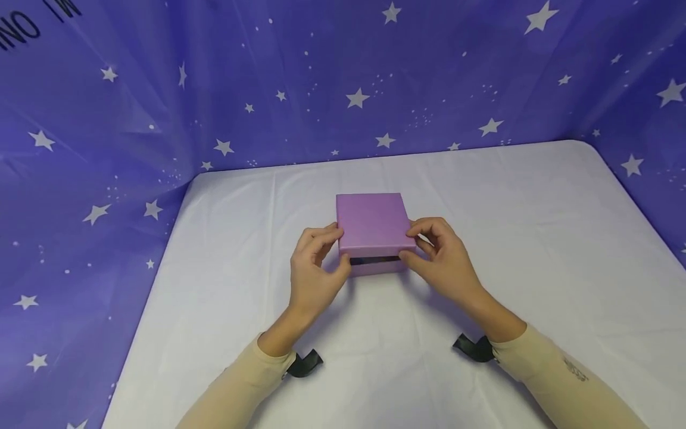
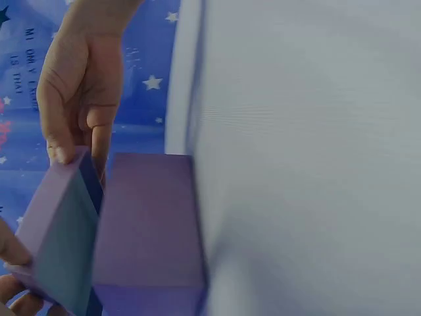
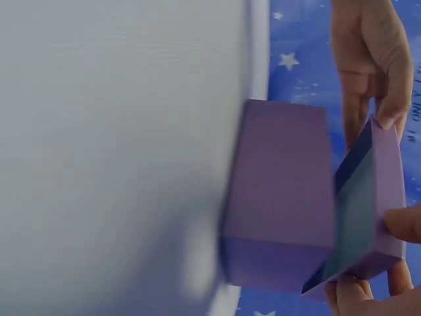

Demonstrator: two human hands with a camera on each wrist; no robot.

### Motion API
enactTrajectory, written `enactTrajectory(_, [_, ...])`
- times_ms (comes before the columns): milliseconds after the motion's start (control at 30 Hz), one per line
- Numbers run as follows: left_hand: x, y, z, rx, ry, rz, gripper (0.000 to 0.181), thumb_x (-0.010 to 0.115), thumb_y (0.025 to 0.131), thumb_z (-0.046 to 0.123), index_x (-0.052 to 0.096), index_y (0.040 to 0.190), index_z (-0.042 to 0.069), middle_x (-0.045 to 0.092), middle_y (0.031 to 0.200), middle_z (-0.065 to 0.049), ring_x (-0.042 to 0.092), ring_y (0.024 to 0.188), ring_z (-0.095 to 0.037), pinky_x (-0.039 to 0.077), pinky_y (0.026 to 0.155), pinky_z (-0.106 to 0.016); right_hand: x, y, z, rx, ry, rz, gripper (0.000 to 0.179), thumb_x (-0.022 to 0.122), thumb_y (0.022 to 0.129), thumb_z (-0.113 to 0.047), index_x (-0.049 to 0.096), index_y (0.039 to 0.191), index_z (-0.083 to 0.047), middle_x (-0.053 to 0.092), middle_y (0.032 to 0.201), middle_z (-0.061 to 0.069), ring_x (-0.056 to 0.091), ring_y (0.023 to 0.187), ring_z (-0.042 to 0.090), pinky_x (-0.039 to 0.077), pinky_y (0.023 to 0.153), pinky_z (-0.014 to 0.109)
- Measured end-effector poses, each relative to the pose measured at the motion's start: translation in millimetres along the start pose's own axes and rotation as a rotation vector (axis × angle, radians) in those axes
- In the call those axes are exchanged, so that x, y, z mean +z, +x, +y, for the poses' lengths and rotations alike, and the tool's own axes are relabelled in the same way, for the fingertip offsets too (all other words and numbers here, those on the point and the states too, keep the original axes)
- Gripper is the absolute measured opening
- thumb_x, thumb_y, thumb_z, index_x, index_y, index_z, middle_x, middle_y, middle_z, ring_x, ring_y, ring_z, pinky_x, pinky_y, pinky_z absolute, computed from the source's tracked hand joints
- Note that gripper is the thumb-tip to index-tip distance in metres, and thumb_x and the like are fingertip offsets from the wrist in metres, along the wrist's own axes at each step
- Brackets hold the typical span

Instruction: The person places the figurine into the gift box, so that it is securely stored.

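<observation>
A shiny purple square box lid is raised off the front of its matching box base, leaving a dark gap. Its near edge is tilted up; both wrist views show the lid's pale inner side. My left hand pinches the lid's left side, thumb at the near corner and fingers along the edge. Likewise, my right hand pinches the right side at the near corner. The base stands on the cloth with no hand on it. What lies inside the base is hidden.
A white cloth covers the table under the box. Blue-purple curtains with white stars hang behind and at both sides. Black bands stick out at the left cuff and right cuff.
</observation>
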State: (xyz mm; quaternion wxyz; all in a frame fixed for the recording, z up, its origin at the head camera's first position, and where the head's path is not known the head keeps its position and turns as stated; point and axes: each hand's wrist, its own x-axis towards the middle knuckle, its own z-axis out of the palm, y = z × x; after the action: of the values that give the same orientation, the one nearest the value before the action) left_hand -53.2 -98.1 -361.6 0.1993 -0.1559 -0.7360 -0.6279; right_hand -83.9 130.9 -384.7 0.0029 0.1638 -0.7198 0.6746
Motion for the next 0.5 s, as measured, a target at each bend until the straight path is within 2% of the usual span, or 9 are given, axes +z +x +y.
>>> enactTrajectory(33, [-0.6,-0.9,1.7,0.003,0.03,-0.014,0.037,0.061,0.068,-0.028,0.062,0.104,-0.02,0.053,0.108,-0.03,0.053,0.119,-0.043,0.046,0.099,-0.04,-1,-1.2,3,-0.003,-0.033,-0.004,0.034,0.069,0.076,0.021,0.054,0.104,0.01,0.047,0.124,0.02,0.047,0.128,0.031,0.042,0.102,0.028])
enactTrajectory(133, [-2.7,-6.6,-13.9,0.021,0.14,-0.055,0.037,0.065,0.066,-0.028,0.064,0.101,-0.017,0.056,0.103,-0.026,0.057,0.117,-0.04,0.049,0.096,-0.034,-3,-3.1,12,-0.019,-0.12,-0.011,0.033,0.074,0.073,0.019,0.058,0.098,0.006,0.05,0.121,0.017,0.05,0.125,0.03,0.044,0.099,0.025])
enactTrajectory(267, [-4.7,-16.2,-36.2,0.008,0.251,-0.085,0.038,0.069,0.065,-0.025,0.066,0.1,-0.011,0.058,0.103,-0.018,0.059,0.117,-0.031,0.05,0.093,-0.027,-4,-3.4,19,-0.036,-0.259,-0.035,0.031,0.078,0.072,0.013,0.061,0.093,-0.003,0.053,0.116,0.009,0.051,0.125,0.025,0.046,0.096,0.023])
enactTrajectory(367, [-6.2,-20.2,-42.5,-0.033,0.257,-0.104,0.036,0.068,0.067,-0.024,0.065,0.1,-0.01,0.056,0.105,-0.015,0.058,0.118,-0.027,0.05,0.092,-0.026,-3,-1.8,20,-0.042,-0.327,-0.072,0.032,0.078,0.073,0.011,0.061,0.094,-0.006,0.053,0.113,0.006,0.051,0.124,0.023,0.048,0.095,0.022])
enactTrajectory(500, [-7.7,-18.2,-46.7,-0.091,0.221,-0.144,0.035,0.065,0.068,-0.024,0.062,0.1,-0.012,0.053,0.106,-0.015,0.056,0.121,-0.027,0.05,0.093,-0.028,-3,0.9,21,-0.032,-0.393,-0.107,0.036,0.079,0.072,0.008,0.062,0.1,-0.006,0.053,0.11,0.003,0.053,0.116,0.019,0.049,0.093,0.022])
